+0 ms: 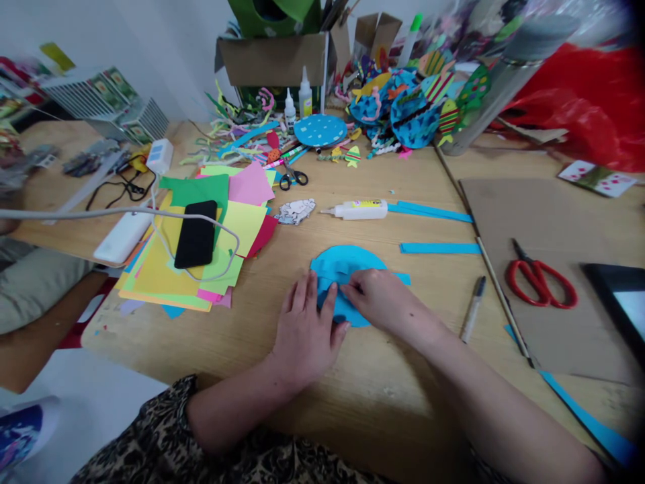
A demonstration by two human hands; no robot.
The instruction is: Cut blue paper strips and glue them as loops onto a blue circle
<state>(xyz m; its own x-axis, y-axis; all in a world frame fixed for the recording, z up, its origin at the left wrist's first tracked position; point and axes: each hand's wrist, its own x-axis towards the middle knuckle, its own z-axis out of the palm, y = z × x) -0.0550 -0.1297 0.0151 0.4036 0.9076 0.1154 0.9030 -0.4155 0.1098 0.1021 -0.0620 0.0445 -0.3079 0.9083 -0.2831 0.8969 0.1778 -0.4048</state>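
A round piece of blue paper (353,257) lies on the table in front of me, with blue strips laid across it. My left hand (308,329) rests on its left edge, fingers stretched out and flat. Over its right part, my right hand (380,299) is closed with the fingertips pressed down on the paper; what they pinch, if anything, is hidden. A strip end pokes out beyond my right hand. Behind the disc are a glue bottle (360,210) lying on its side and more blue paper strips (439,249).
Coloured paper sheets (242,228) and a black phone (196,234) lie at left. Red-handled scissors (540,282) sit on cardboard (569,336) at right, near a pen (474,309). Small black scissors (293,177), a fish cutout (296,212) and a tall bottle (504,87) are farther back.
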